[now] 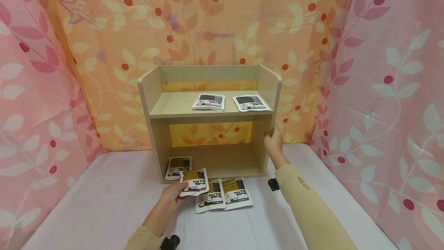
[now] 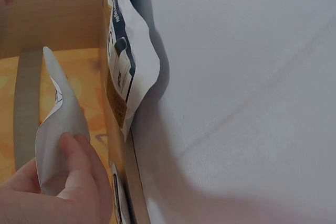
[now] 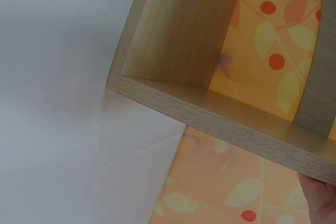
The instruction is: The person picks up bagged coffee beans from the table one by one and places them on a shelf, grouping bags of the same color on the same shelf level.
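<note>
A white pouch with a gold and black label (image 1: 195, 182) is pinched at its left edge by my left hand (image 1: 171, 194), in front of the shelf's lower left corner. In the left wrist view its plain pale back (image 2: 58, 129) faces the camera, thumb and fingers on either side. My right hand (image 1: 274, 142) grips the right side panel of the small wooden shelf (image 1: 208, 117), partway up. Only part of that hand (image 3: 318, 199) shows in the right wrist view, against the panel. One similar pouch (image 1: 177, 164) lies at the left of the lower compartment, partly behind the held one.
Two more gold-labelled pouches, one left (image 1: 211, 199) and one right (image 1: 237, 193), lie side by side before the shelf on the white table (image 1: 104, 200). On the upper board rest two blue-grey-labelled pouches (image 1: 209, 102). Patterned curtains (image 1: 208, 18) enclose the back and sides.
</note>
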### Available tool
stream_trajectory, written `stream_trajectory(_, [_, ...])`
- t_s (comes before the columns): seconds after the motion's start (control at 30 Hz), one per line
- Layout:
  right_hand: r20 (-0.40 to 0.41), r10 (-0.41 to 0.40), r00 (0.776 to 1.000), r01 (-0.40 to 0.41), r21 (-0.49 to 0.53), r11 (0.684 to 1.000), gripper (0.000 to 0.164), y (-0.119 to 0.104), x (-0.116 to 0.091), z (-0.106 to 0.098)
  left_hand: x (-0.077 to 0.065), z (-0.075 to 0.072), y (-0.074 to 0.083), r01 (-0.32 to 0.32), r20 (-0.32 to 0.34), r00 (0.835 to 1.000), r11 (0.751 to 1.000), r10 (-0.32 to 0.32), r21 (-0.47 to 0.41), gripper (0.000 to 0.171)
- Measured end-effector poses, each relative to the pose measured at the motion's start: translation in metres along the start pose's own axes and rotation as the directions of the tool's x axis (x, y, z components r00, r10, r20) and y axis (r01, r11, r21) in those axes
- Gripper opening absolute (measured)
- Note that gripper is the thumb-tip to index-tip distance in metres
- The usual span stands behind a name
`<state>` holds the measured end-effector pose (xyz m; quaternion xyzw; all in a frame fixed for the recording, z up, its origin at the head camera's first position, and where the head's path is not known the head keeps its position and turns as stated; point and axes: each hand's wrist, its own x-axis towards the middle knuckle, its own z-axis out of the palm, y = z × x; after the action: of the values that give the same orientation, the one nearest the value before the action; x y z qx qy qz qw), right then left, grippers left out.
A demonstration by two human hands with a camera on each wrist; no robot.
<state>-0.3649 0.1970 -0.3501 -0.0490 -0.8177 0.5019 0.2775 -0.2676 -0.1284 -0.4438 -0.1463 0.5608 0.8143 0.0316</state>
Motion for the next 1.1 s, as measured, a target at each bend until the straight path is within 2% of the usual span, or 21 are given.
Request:
stream_trajectory(0.17, [0.008,0.008,1.000,-0.008,0.004,1.000,0.051,-0.001,-0.002,0.000,0.003,0.003,-0.002,0.008,-0.018,1.000,1.000,-0.009,-0.013,0.043])
stream_trajectory(0.4, [0.016,0.007,1.000,-0.007,0.007,1.000,0.052,-0.001,-0.002,0.000,0.003,0.009,-0.002,0.020,-0.026,0.999,0.997,-0.022,-0.074,0.039])
stream_trajectory(0.67, [0.011,0.000,1.000,0.000,0.013,1.000,0.053,0.001,-0.001,0.001,0.005,0.016,-0.001,0.023,-0.012,1.000,0.997,-0.024,-0.074,0.042])
stream_trajectory(1.1, [-0.016,-0.022,1.000,0.022,0.011,1.000,0.050,0.002,0.001,0.001,0.011,0.023,-0.006,0.034,-0.014,0.999,0.999,-0.034,-0.025,0.044])
